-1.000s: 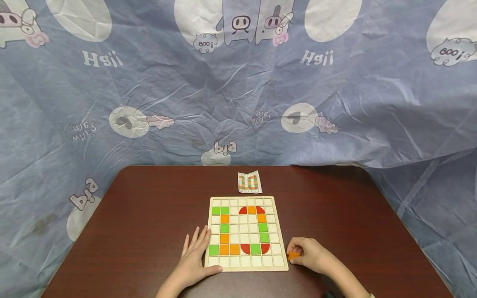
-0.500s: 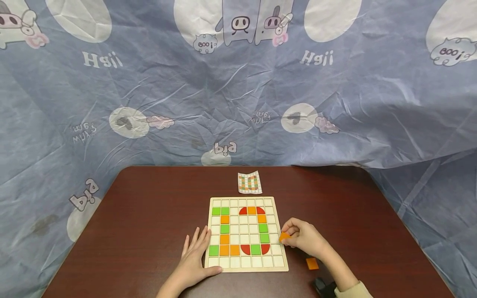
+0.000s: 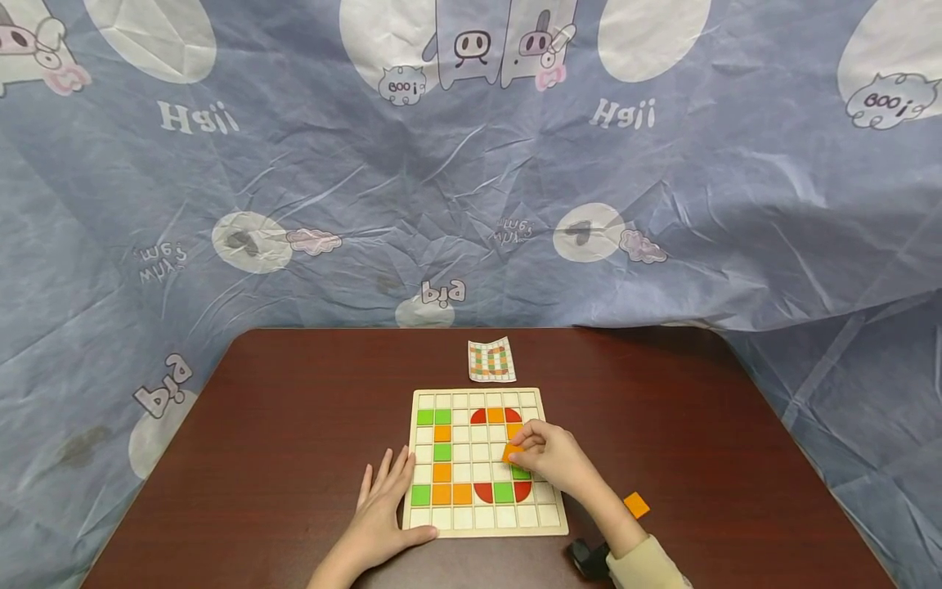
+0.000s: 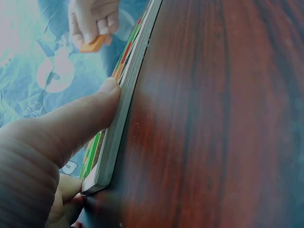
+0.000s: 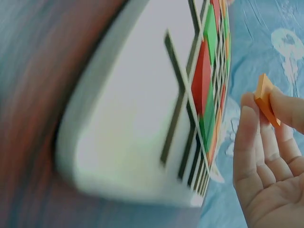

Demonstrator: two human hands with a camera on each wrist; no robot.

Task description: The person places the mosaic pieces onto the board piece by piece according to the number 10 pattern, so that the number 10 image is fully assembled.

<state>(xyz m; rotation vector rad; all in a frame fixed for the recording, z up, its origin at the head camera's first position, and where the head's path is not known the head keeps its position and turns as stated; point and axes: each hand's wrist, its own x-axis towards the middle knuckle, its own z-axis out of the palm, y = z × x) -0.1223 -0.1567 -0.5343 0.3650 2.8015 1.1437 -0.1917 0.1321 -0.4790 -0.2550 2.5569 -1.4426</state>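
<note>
In the head view, a pale wooden grid board (image 3: 465, 518) lies on the table, with green, orange and red flat tiles set in some of its cells. My left hand (image 3: 384, 517) rests at its left front corner, fingers spread along the side and thumb on the front rim. The left wrist view has the thumb (image 4: 88, 121) lying over the board's edge. My right hand (image 3: 555, 460) pinches an orange square tile (image 5: 267, 99) between thumb and fingertips. That tile is over the right part of the board, and the hand partly covers the green tiles there.
A small paper card (image 3: 491, 360) printed with a coloured grid pattern lies behind the board. Another orange tile (image 3: 636, 505) lies on the brown table (image 3: 294, 442), right of my right forearm. A black device (image 3: 586, 559) is at the right wrist. A patterned cloth hangs behind.
My right hand has carried its orange tile from beside the board up and left, over the grid. The loose orange tile has shifted rightward and turned. My left hand has stayed put.
</note>
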